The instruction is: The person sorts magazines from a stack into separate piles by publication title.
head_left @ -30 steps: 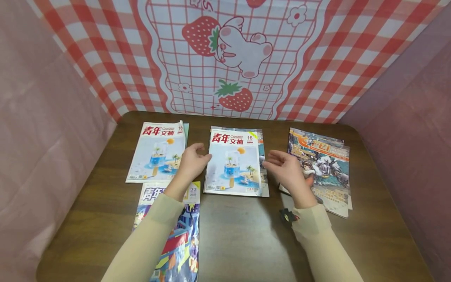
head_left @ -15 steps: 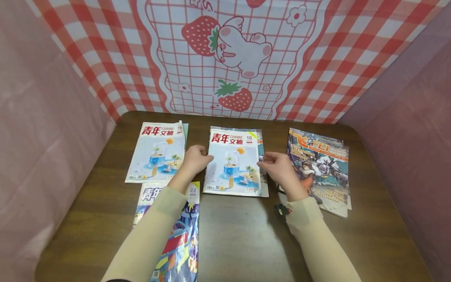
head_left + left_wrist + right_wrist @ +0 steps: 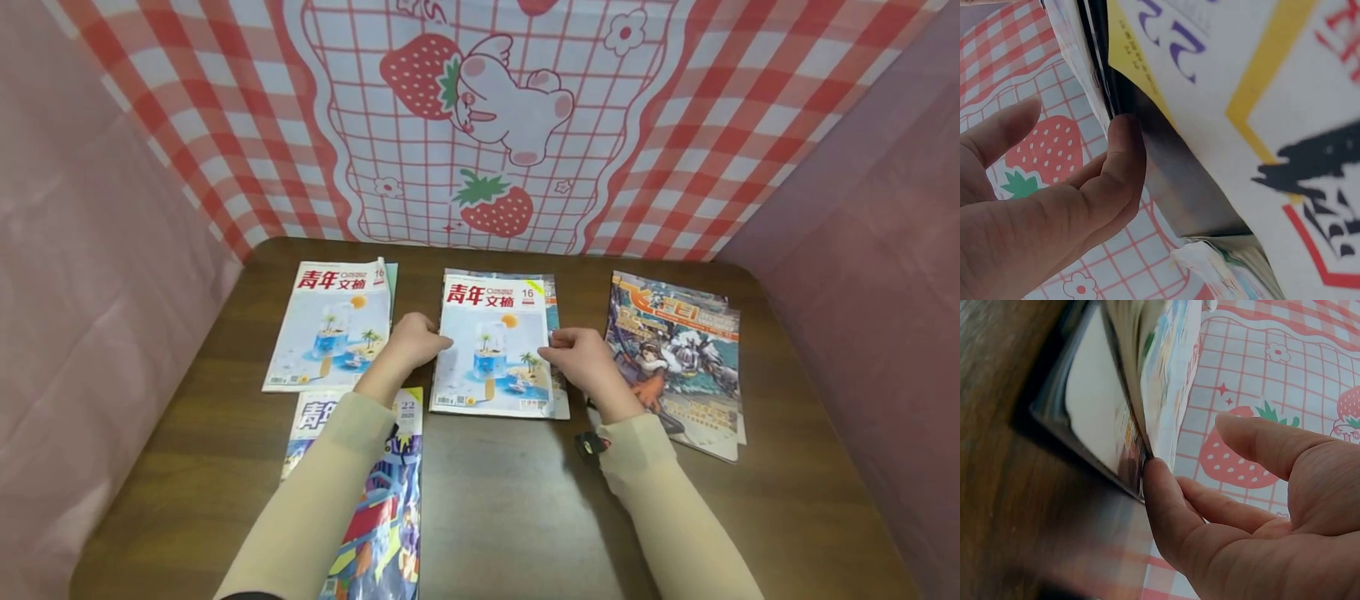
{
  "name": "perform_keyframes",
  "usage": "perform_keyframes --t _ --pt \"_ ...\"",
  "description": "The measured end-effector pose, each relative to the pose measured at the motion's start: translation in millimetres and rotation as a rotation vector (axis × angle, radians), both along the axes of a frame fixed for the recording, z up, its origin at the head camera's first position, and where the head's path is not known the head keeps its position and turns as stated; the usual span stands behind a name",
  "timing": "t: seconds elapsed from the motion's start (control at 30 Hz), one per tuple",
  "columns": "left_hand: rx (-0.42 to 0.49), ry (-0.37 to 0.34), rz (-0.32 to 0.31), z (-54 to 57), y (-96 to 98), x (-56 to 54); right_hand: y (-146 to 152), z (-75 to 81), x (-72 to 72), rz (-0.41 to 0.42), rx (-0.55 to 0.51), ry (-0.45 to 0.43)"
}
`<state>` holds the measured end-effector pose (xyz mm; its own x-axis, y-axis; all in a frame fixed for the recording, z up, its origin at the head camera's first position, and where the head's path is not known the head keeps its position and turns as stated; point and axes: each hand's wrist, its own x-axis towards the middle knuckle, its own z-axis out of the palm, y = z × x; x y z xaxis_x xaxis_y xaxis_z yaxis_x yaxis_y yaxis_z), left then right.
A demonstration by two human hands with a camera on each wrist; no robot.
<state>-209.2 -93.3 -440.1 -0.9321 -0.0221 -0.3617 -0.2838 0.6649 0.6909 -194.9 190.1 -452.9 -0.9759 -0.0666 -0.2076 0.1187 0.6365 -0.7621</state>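
A white magazine point(image 3: 491, 383) with a red title and a popsicle picture lies in the middle, on top of a darker magazine point(image 3: 560, 387) whose right and top borders show. Beside its left edge is my left hand point(image 3: 411, 342), thumb toward the cover; in the left wrist view the fingers point(image 3: 1125, 150) bend with the thumb held apart. My right hand point(image 3: 585, 358) reaches over the right border of the lower magazine. In the right wrist view one fingertip point(image 3: 1159, 472) touches the edge of the upper magazine's pages, its thumb raised away.
Another popsicle-cover magazine point(image 3: 296, 333) lies at the left, a colourful magazine point(image 3: 390, 508) below it, partly under my left sleeve point(image 3: 322, 483). Overlapping comic-style magazines point(image 3: 690, 375) lie at the right. A strawberry-print checked cloth point(image 3: 555, 200) hangs behind the wooden table point(image 3: 495, 517).
My right hand has moved left, from beside the middle magazines to the top one's right edge. My left hand has shifted slightly down along the left edge. The magazines stay in place.
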Motion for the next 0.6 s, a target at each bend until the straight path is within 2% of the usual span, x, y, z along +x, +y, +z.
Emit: perform_keyframes --t 0.13,0.23,0.47,0.6 --pt "-0.001 -0.057 -0.014 4.4 0.5 2.0 -2.4 0.4 -0.1 -0.005 0.009 -0.015" --pt "0.016 -0.071 -0.017 6.9 1.2 3.1 -4.7 0.9 0.3 -0.019 -0.003 -0.021" --pt "0.031 -0.064 -0.004 6.9 1.7 2.9 -9.8 0.6 1.7 -0.014 -0.029 -0.005" --pt "0.011 -0.033 0.000 5.1 2.3 2.8 -10.3 1.6 2.5 -0.013 -0.038 -0.005"
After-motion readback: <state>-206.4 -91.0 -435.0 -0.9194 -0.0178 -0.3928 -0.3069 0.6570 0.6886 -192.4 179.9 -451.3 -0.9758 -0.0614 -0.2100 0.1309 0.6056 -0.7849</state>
